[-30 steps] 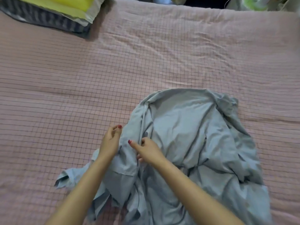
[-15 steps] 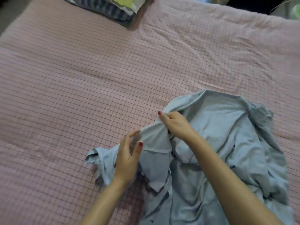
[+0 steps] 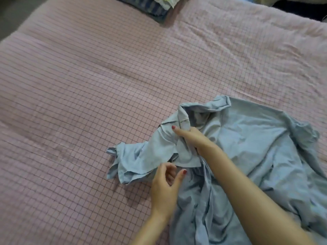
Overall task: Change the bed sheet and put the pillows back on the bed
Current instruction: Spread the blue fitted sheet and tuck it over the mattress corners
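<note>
A crumpled light-blue bed sheet lies on the near right part of the bed, which is covered in pink fabric with a dark grid. The right hand grips a bunched hemmed edge, its fingers curled round the cloth. The left hand hovers just beside the sheet's loose corner, its fingers apart, holding nothing. Folded fabrics sit at the far edge. No writing is legible.

Right hand: gripped a fold of the blue sheet.
Left hand: fingers relaxed, beside the sheet's edge.
Bed cover: pink, checked.
</note>
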